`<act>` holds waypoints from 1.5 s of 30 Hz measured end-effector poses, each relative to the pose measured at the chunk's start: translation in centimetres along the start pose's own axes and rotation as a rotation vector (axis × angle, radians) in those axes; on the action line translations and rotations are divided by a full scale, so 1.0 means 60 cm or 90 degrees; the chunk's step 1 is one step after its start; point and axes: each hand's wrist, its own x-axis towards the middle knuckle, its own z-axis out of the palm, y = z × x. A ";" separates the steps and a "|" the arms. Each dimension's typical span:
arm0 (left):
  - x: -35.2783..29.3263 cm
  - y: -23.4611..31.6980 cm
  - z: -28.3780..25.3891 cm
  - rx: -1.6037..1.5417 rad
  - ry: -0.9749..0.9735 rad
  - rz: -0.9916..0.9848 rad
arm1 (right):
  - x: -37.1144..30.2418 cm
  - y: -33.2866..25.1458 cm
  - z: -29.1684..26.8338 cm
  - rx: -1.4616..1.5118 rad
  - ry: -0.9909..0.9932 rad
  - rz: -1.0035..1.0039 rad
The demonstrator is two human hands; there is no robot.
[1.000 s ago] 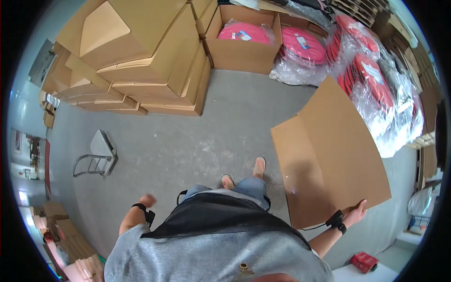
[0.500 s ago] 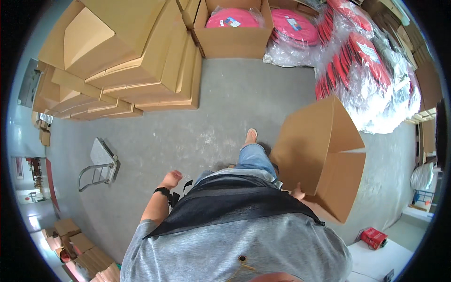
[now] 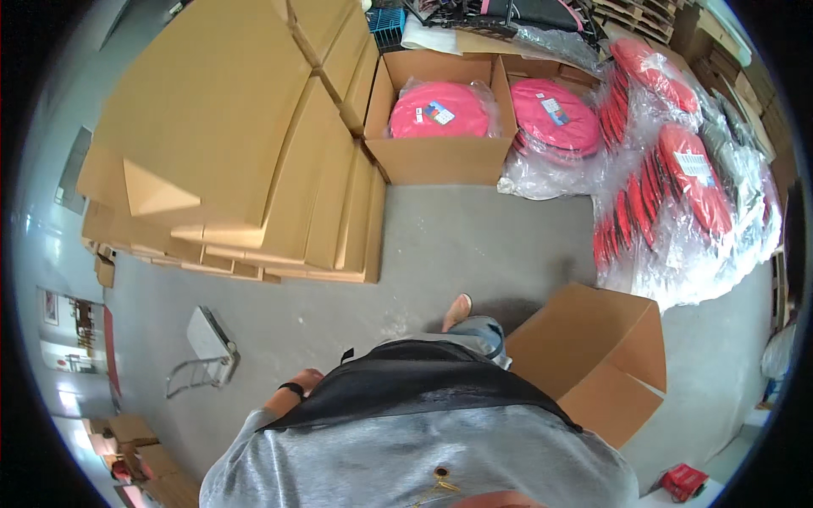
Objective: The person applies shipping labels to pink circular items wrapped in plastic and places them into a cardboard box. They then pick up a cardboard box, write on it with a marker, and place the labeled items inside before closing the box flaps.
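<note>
Cardboard box (image 3: 593, 364), a flat sheet a second ago, now stands opened out beside the right leg; right hand hidden behind it, grip untellable; left hand (image 3: 306, 378) swings free, fingers unclear; folding looks underway.

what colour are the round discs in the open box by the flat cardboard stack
Bright pink discs, wrapped in clear plastic, inside the open box; the head view shows them.

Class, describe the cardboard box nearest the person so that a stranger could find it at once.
Start at the grey concrete floor. On the person's right, against their leg, stands a plain brown cardboard box, tilted with a flap hanging. Unlike the open box farther off, it shows no pink disc inside.
</note>
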 end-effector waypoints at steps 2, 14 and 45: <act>0.034 0.058 -0.058 0.032 -0.023 0.028 | 0.013 -0.051 -0.021 0.021 -0.019 0.015; 0.346 0.457 -0.303 -0.253 0.124 0.253 | 0.080 -0.766 -0.152 -0.346 0.414 -0.445; 0.977 0.825 -0.539 0.387 0.045 0.343 | 0.601 -1.328 0.324 -1.104 -0.138 -0.336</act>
